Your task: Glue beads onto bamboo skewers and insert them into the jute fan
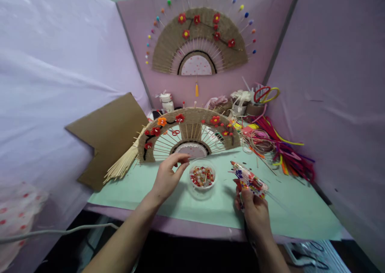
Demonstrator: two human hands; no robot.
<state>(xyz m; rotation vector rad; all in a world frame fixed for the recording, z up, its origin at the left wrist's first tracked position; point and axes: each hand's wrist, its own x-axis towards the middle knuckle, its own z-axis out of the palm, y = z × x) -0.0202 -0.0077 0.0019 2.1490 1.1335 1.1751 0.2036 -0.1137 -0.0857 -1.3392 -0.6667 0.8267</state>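
My right hand [254, 207] is wrapped round the handle of a hot glue gun [251, 178] with a floral pattern, its nozzle pointing up and left. A clear glue stick [278, 201] sticks out of its back end. My left hand [168, 176] hovers beside a clear round tub of red, orange and white beads [203, 176]. Its thumb and index finger are apart, and I see nothing between them. Just behind stands a twine-covered fan [192, 122] with thin stick ribs and red and orange flowers. Its lower middle has a pale half-round panel [192, 150].
A larger flowered fan [200, 28] with colourful ball tips hangs on the back wall. Brown cardboard [111, 132] and a bundle of thin sticks [124, 160] lie left. Pipe cleaners [288, 156] are heaped right, below scissors [266, 94]. A cable [60, 231] crosses lower left.
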